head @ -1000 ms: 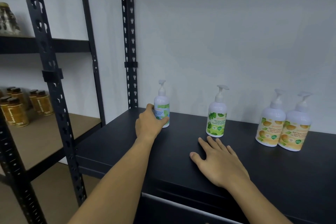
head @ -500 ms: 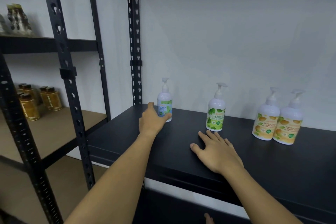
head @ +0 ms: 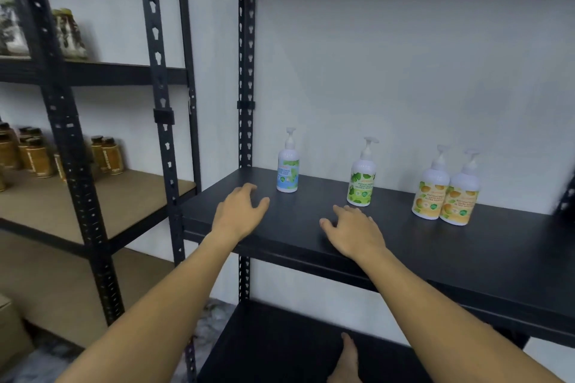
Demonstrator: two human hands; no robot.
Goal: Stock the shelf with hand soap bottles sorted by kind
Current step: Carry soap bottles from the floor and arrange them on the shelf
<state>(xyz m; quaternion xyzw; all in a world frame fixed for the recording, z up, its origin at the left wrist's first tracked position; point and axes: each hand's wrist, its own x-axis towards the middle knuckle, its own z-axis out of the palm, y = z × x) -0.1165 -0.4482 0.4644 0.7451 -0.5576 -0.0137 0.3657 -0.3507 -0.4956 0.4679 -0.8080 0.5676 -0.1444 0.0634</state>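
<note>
The left hand (head: 239, 211) has let go of the blue-label soap bottle (head: 287, 165) it gripped a second ago and has drawn back toward the front of the black shelf (head: 466, 246); it now hovers just short of the bottle, fingers loosely spread and holding nothing. The right hand (head: 354, 232) has stayed near the shelf's front edge, palm down and fingers relaxed, also holding nothing; whether it rests on the board or floats just above it cannot be told.

Four pump bottles stand upright along the back of the shelf, close to the white wall (head: 404, 71). The blue-label bottle is farthest left, near the black upright post (head: 245, 71). The green-label soap bottle (head: 362, 177) stands alone toward the middle, well apart from the blue one and just beyond the right hand's fingertips. At the right, two orange-label soap bottles (head: 445, 190) stand side by side, touching.

A lower black shelf (head: 280, 345) shows beneath the arms, with a bare foot (head: 347, 361) at the bottom edge of the view. To the left, a neighbouring rack with tan boards (head: 102, 199) carries a cluster of amber jars (head: 37, 155) with dark lids; above them, on a higher shelf, sit blurred packets (head: 68, 31) that cannot be made out.
</note>
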